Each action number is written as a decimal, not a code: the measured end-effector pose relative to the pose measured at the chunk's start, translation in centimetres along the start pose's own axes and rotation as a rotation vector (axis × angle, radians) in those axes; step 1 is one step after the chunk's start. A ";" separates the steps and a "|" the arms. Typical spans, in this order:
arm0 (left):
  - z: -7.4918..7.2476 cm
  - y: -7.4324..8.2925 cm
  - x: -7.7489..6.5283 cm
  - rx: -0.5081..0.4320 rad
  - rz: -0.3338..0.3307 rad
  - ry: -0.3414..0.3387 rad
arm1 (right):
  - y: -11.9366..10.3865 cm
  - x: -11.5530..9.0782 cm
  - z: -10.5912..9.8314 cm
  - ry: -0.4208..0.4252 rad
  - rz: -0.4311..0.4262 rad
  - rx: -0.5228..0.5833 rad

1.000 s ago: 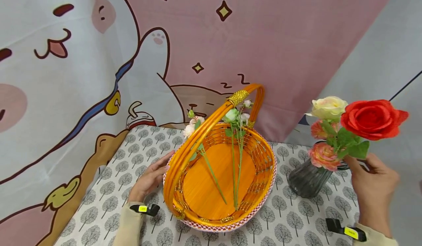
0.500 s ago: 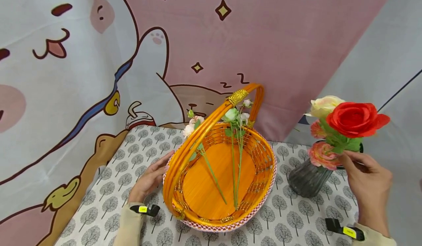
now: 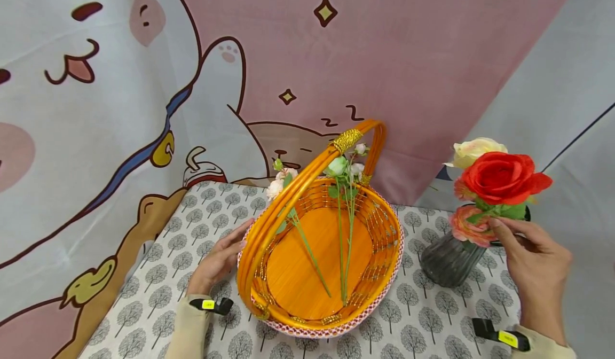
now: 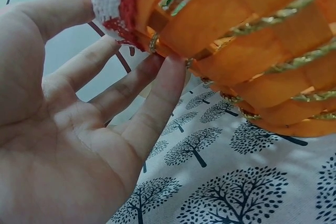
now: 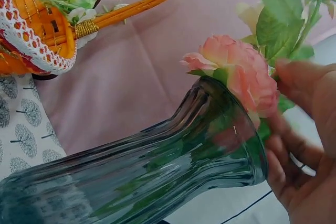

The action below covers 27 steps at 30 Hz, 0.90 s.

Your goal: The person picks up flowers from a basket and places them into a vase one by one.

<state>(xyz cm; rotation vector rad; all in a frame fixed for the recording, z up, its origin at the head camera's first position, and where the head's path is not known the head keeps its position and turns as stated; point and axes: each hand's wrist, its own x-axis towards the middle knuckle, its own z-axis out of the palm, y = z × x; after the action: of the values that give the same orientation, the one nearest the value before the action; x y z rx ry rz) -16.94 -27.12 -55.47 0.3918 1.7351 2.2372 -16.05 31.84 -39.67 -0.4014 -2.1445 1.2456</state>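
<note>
Your right hand [image 3: 540,260] pinches the red rose [image 3: 504,177] below its bloom, at the mouth of the gray vase [image 3: 447,263]; the bloom has shifted left since the earlier frame. Your left hand [image 3: 216,263], fingers loosely extended, touches the unmoved orange basket [image 3: 293,276].

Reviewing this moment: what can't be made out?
Head view: stem of red rose, behind leaves and right hand.
Left wrist view: one fingertip of left hand, behind lace trim; basket, cut off by right edge.
Right wrist view: contents of vase, blurred by its ridged glass.
</note>
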 end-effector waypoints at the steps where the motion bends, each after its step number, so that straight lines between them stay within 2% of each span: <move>1: 0.0 0.0 0.0 0.000 0.003 -0.003 | -0.1 0.1 0.0 -0.007 0.022 -0.048; 4: -0.1 -0.1 0.0 0.003 0.006 -0.008 | -0.2 0.3 -0.1 -0.036 0.073 -0.211; 7: -0.3 -0.3 0.0 0.004 0.009 -0.009 | 0.0 0.5 -0.4 -0.073 0.109 -0.304; 14: -0.4 -0.5 0.1 -0.003 0.011 -0.006 | 0.4 0.4 -0.5 -0.111 0.201 -0.324; 19: -0.3 -0.3 0.0 -0.001 0.002 0.014 | 0.2 0.2 -0.2 -0.101 0.139 -0.400; 22: -0.2 -0.2 0.0 -0.004 -0.002 0.020 | 0.2 0.4 -0.1 -0.130 0.133 -0.434; 27: 0.0 0.0 0.2 -0.007 -0.007 0.012 | 0.4 0.9 -0.3 -0.226 0.320 -0.431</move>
<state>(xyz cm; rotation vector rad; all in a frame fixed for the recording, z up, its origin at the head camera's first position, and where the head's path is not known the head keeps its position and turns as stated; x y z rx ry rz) -17.12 -27.08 -55.52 0.3704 1.7316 2.2444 -16.59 32.71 -39.61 -0.8482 -2.6265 1.0195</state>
